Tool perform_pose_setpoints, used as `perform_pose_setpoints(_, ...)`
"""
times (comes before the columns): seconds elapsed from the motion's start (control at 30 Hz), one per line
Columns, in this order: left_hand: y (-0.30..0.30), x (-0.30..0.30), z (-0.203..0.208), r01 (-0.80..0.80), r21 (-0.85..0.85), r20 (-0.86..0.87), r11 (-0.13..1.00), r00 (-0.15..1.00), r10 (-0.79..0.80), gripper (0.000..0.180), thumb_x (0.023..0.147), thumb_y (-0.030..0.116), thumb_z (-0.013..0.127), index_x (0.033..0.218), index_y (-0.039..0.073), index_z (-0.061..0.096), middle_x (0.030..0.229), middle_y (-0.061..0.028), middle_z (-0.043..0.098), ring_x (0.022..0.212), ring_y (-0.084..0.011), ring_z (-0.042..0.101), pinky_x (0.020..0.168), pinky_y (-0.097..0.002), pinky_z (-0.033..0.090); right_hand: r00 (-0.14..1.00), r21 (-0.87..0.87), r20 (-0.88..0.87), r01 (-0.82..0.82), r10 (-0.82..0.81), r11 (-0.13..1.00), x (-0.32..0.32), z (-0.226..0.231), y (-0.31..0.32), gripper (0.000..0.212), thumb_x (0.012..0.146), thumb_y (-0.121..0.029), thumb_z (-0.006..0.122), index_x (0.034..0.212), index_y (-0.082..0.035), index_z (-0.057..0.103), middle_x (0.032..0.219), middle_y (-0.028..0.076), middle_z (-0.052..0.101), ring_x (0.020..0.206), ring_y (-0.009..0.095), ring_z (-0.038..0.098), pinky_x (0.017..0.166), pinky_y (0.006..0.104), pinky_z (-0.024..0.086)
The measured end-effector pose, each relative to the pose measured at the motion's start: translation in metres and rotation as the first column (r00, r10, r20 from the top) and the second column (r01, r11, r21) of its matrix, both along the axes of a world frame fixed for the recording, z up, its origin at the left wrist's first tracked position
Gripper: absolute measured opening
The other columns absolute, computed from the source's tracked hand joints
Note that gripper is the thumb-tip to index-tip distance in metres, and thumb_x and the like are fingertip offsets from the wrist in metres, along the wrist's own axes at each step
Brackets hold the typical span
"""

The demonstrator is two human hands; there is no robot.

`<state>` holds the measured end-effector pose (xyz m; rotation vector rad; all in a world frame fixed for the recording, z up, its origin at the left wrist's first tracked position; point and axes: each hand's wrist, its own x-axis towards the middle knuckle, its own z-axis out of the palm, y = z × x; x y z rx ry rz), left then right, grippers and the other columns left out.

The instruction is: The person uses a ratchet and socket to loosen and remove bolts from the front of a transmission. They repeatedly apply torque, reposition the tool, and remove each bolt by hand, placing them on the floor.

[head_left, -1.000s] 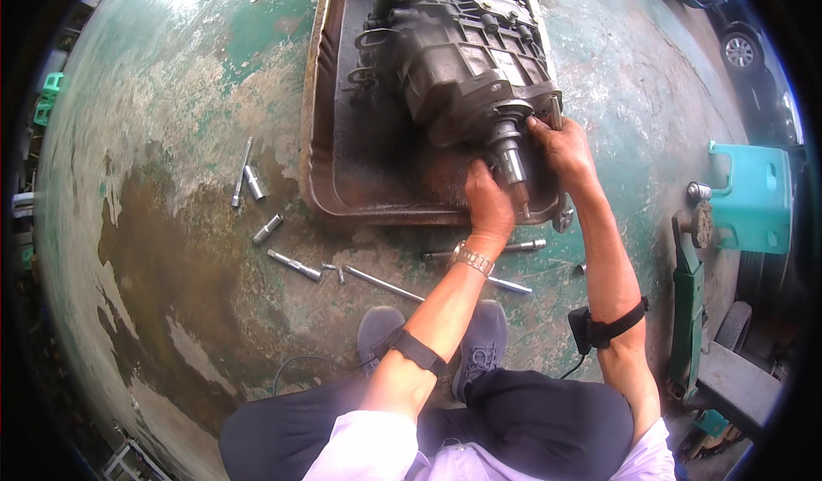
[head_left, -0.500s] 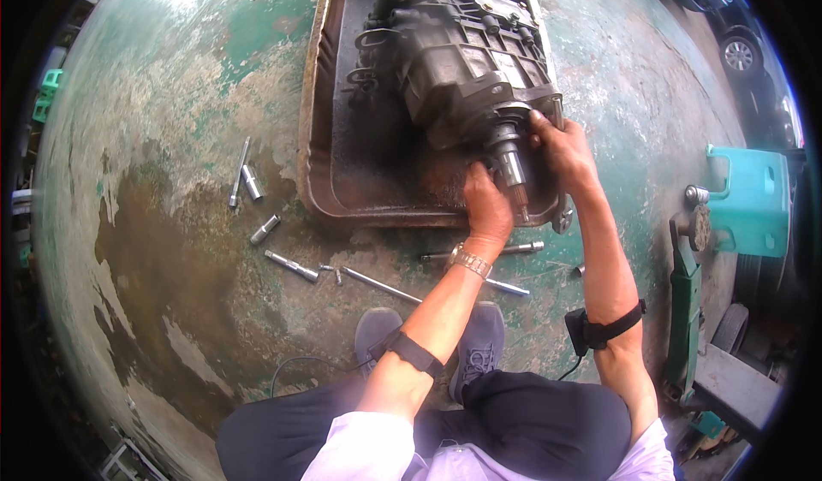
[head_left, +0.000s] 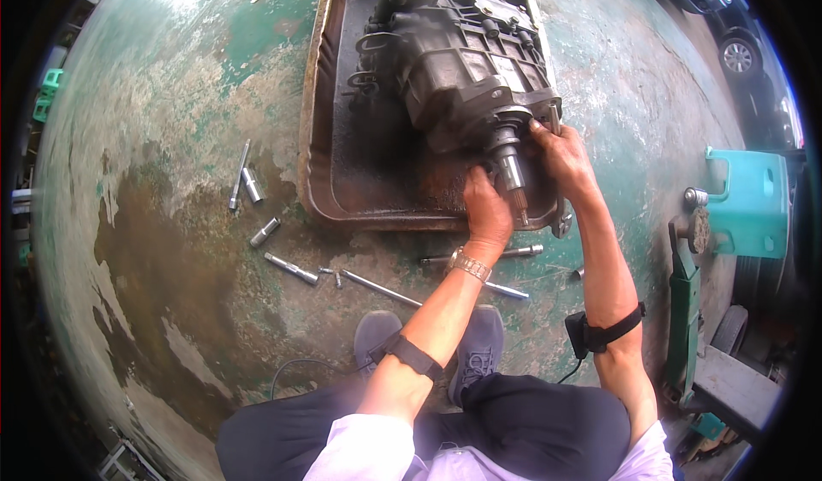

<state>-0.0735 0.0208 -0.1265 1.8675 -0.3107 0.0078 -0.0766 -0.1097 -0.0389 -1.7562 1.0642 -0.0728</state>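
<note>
A grey metal gearbox (head_left: 467,62) lies tilted in a brown, oil-stained tray (head_left: 368,221). Its splined shaft (head_left: 511,173) points towards me over the tray's near edge. My left hand (head_left: 488,210) is just left of the shaft, thumb raised, the other fingers curled and mostly hidden below it; whatever they hold cannot be made out. On the other side, my right hand (head_left: 563,163) grips the flange end of the gearbox. Its thumb presses near the collar at the shaft's base, and its remaining fingers are largely out of sight.
Several sockets and bars lie on the worn green floor, including a long socket (head_left: 291,268), a ratchet bar (head_left: 381,288) and an extension bar (head_left: 514,252). A turquoise stool (head_left: 749,203) and a green jack (head_left: 682,318) stand at the right. Beyond is a parked car (head_left: 741,53).
Both hands stay close to the shaft. The right hand has shifted very slightly towards me; the gearbox looks unmoved.
</note>
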Motion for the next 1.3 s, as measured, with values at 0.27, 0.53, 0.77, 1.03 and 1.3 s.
perform_pose_setpoints(0.27, 0.003, -0.001, 0.003, 0.096, 0.033, -0.123, 0.995, 0.988, -0.091, 0.023, 0.071, -0.008, 0.050, 0.094, -0.009, 0.049, 0.088, -0.0283, 0.054, 0.084, -0.0470, 0.052, 0.075, -0.0487, 0.043, 0.998, -0.028, 0.033, 0.046, -0.045, 0.999, 0.001, 0.007, 0.011, 0.033, 0.087, -0.035, 0.061, 0.077, -0.003, 0.062, 0.065, -0.001, 0.056, 0.053, 0.008, 0.046, 0.049, 0.0250, 0.037)
perform_pose_setpoints(0.53, 0.003, -0.001, 0.004, 0.090, -0.028, -0.108, 0.996, 0.990, -0.093, 0.023, 0.070, -0.008, 0.051, 0.093, -0.009, 0.049, 0.088, -0.0278, 0.054, 0.085, -0.0461, 0.052, 0.075, -0.0478, 0.043, 0.997, -0.032, 0.055, 0.059, -0.057, 0.998, 0.003, 0.002, 0.008, 0.030, 0.089, -0.030, 0.060, 0.078, -0.002, 0.062, 0.065, -0.001, 0.056, 0.055, 0.008, 0.047, 0.051, 0.0231, 0.037)
perform_pose_setpoints(0.77, 0.002, 0.001, 0.001, 0.013, -0.016, 0.035, 1.000, 0.999, -0.012, 0.020, 0.075, 0.009, 0.064, 0.079, -0.003, 0.048, 0.071, -0.0196, 0.052, 0.068, -0.0369, 0.053, 0.061, -0.0438, 0.041, 0.999, -0.019, -0.038, 0.035, -0.036, 0.999, -0.002, -0.003, 0.000, 0.028, 0.086, -0.027, 0.065, 0.084, 0.001, 0.063, 0.071, 0.001, 0.061, 0.059, 0.008, 0.051, 0.054, 0.0246, 0.041)
perform_pose_setpoints(1.03, 0.005, -0.002, 0.008, 0.095, -0.044, -0.119, 0.994, 0.988, -0.100, 0.022, 0.071, -0.006, 0.055, 0.092, -0.007, 0.049, 0.087, -0.0264, 0.054, 0.084, -0.0454, 0.053, 0.075, -0.0478, 0.042, 0.999, -0.136, -0.027, -0.024, 0.021, 0.990, 0.002, -0.001, 0.011, 0.035, 0.087, -0.035, 0.063, 0.080, -0.001, 0.062, 0.069, -0.002, 0.058, 0.058, 0.007, 0.047, 0.053, 0.0247, 0.038)
perform_pose_setpoints(1.3, 0.003, -0.001, 0.002, 0.077, -0.024, -0.075, 0.997, 0.994, -0.079, 0.024, 0.071, 0.002, 0.061, 0.091, -0.006, 0.049, 0.084, -0.0243, 0.054, 0.080, -0.0431, 0.053, 0.072, -0.0467, 0.042, 0.999, 0.005, -0.022, 0.034, -0.034, 0.999, -0.003, 0.002, -0.001, 0.027, 0.089, -0.028, 0.060, 0.077, -0.005, 0.062, 0.065, -0.002, 0.055, 0.057, 0.006, 0.045, 0.052, 0.0232, 0.035)
